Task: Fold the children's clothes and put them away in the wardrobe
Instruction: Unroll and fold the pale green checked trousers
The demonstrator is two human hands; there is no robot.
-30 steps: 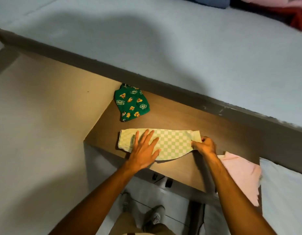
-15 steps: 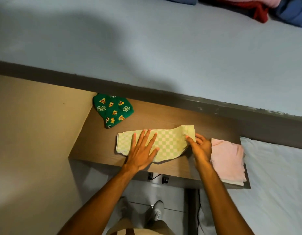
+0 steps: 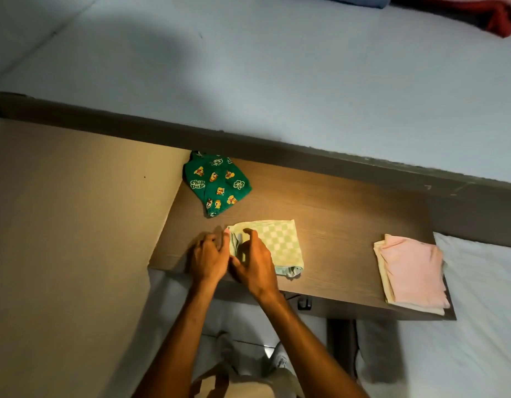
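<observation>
- Nearest to the camera, the two forearms come up from the bottom edge and meet at the front left part of the table (image 3: pixel 349 214).
- The left hand (image 3: pixel 209 258) lies at the left edge of the checked green garment (image 3: pixel 273 245); its fingers are curled together, and I cannot tell for sure whether they pinch the cloth or only press it.
- The right hand (image 3: pixel 252 262) is now just beside the left one, on the left part of the garment, with the thumb and fingers half bent and loosely apart, as if it lays down the edge it brought over.
- This is the change: half a second ago the garment was stretched long across the table, with the right hand holding its right end. Now that end is folded over to the left, and the garment is a compact, nearly square packet.
- I judge that this fold is almost finished; the packet may need only smoothing or one more fold.
- Farther right, well apart, a pink folded pile (image 3: pixel 410 271) rests at the table's right end.
- Behind the hands, the dark green printed garment (image 3: pixel 217 182) lies crumpled, not yet folded.
- Beyond the table is the bed (image 3: pixel 277 67); no wardrobe is visible, so putting away is not yet done.
</observation>
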